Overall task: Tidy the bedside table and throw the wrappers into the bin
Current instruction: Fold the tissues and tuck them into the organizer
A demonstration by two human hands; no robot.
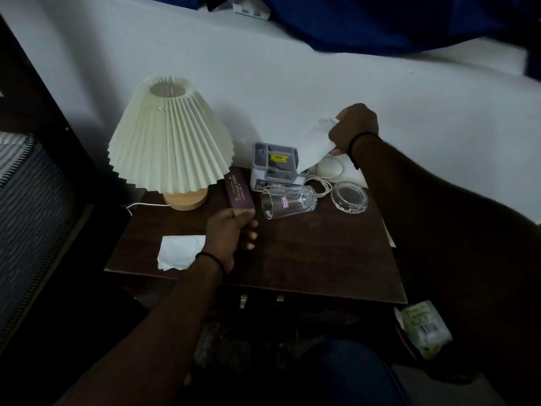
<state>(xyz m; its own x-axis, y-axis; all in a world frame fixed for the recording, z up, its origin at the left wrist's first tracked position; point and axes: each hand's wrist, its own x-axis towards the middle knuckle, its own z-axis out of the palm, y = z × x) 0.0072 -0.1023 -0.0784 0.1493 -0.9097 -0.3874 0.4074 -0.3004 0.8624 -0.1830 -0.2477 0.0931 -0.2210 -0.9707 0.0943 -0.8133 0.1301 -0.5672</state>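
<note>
Hands split the job: our right hand (352, 128) pinches a white paper wrapper (314, 143) lifted off the back of the bedside table (307, 259), probably bin-bound, while our left hand (231, 231) grips the purple spectacle case (238, 190) beside the lamp (169, 136) to straighten it; a second white wrapper (180, 252) lies at the front left.

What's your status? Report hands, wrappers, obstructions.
Left hand gripping purple case. Right hand holding white paper. Second paper on table. Tipped glass in the way.
</note>
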